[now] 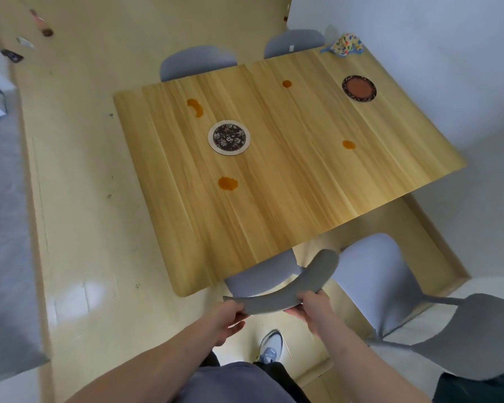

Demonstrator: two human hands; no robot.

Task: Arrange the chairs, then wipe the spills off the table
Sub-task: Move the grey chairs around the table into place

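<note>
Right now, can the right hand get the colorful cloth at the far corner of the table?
Probably not. The right hand grips the backrest of the near chair, and the colorful cloth lies at the far corner, across the whole table. Nothing blocks it; it just looks too far.

wooden table – light grain | four orange spills on top | floral coaster near middle | red-brown coaster far right | patterned cloth – far right corner | pale floor beneath
</note>
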